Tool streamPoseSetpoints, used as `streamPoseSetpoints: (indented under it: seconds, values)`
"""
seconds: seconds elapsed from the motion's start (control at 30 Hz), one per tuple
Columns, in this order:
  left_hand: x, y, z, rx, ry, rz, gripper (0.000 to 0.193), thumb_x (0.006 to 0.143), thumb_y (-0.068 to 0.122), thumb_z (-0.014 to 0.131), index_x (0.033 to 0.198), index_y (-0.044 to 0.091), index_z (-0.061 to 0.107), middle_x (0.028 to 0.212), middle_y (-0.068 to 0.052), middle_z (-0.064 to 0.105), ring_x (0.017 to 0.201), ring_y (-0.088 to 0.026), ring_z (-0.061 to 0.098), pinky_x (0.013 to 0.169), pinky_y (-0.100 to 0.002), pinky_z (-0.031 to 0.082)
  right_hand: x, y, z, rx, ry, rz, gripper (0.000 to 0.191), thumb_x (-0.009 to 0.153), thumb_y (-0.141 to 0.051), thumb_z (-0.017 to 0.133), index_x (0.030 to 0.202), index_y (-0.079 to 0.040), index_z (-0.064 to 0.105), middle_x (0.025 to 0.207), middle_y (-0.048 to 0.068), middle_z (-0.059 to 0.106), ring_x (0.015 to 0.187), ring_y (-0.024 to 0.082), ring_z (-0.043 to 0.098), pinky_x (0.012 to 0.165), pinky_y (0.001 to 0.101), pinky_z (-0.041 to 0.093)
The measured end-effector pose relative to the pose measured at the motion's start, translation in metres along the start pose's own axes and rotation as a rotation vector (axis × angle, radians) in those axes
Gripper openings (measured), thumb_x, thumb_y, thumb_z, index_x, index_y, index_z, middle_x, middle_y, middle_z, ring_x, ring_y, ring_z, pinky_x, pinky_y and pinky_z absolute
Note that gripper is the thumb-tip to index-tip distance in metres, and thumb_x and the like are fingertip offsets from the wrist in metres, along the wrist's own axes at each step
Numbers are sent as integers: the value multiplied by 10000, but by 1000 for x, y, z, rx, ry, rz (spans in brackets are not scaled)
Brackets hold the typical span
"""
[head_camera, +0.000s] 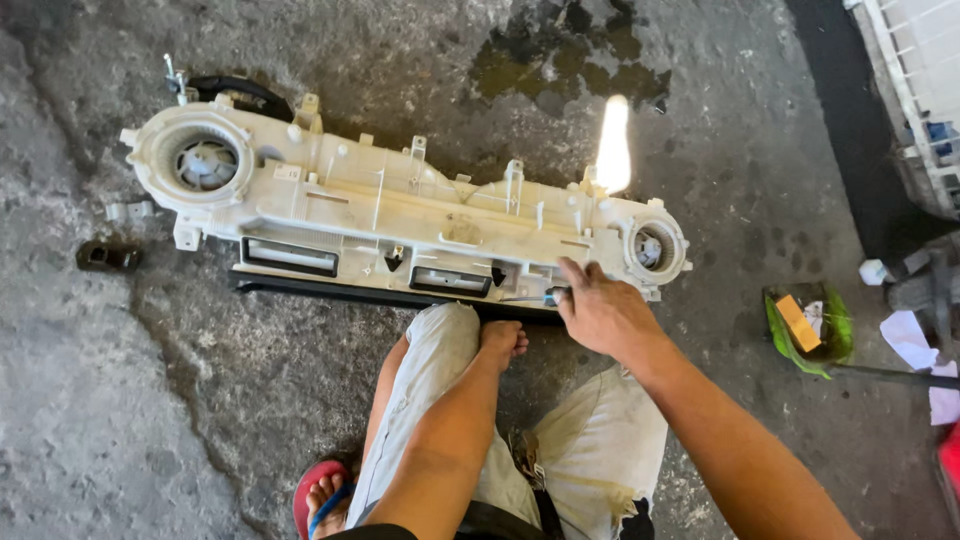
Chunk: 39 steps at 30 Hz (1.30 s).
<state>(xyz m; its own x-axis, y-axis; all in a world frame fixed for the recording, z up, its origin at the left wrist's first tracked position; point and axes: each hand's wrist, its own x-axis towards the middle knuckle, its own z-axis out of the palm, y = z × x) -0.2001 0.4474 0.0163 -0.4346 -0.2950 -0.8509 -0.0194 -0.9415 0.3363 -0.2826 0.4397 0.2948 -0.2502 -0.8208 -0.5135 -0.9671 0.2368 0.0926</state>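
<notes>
Cream-coloured plastic, grimy and scuffed, is what is catching my eye: a long blower housing (400, 215) is lying on the rough concrete floor (150, 400) just ahead of the squatting person's knees, its long axis running left to right and sloping a little downward toward the right. A round fan opening (205, 163) is sitting at its left end and a smaller round port (652, 247) at its right end. The right hand (605, 315) is the nearer one to the housing, closing around a slim screwdriver (535, 297) whose metal shaft is pointing left along the lower front edge, near a dark rectangular vent slot (450, 281). The left hand (500, 342) is resting lower, knuckles curled against a black strip (330, 292) that is running along the base of the housing; I cannot tell whether it is gripping anything. The screwdriver tip is too thin to follow, so where it is touching is unclear. A hot glare is washing out a patch of the upper rim, and a black hose (240, 92) is partly hiding behind the left end. Off to the right a green tray (810, 330) is sitting well apart, and a red sandal (320, 495) is showing below.
</notes>
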Motion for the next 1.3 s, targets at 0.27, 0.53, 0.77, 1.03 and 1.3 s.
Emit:
streamPoseSetpoints:
  seconds: [0.27,0.53,0.77,1.03,1.3]
  values:
    - [-2,-2,-2,-10,-28,16,145,986,216,637,992,78,681,827,-67,689,660,-192,662,562,-345,581,0,-5,-1,13,2,93,534,1079,-416,366,1461,-45,416,1192,261,679,1000,391,711,841,474,582]
    - [-2,-3,-3,-21,-18,25,147,972,217,652,983,73,682,828,-71,696,670,-203,673,555,-358,578,2,0,-4,80,-130,207,518,1136,-414,322,1437,-23,482,1080,237,747,901,349,734,780,459,598]
    - [-1,-3,-2,-27,-15,21,151,976,220,650,991,74,685,839,-69,688,673,-199,663,582,-367,585,-5,1,6,-21,-3,-72,452,1094,-317,333,1427,-42,469,1204,280,634,783,315,735,634,394,633]
    - [-1,-2,-1,-11,23,14,139,977,202,642,1020,77,682,849,-61,684,681,-196,658,591,-361,587,7,4,11,48,126,-211,570,993,-265,465,1514,-36,434,1270,376,565,735,366,716,552,367,654]
    - [0,-2,-3,-2,5,9,159,993,207,632,1039,66,688,885,-66,693,713,-190,667,621,-346,593,12,-6,4,45,-66,34,581,1046,-364,410,1514,-37,301,1210,284,587,839,380,718,709,475,634]
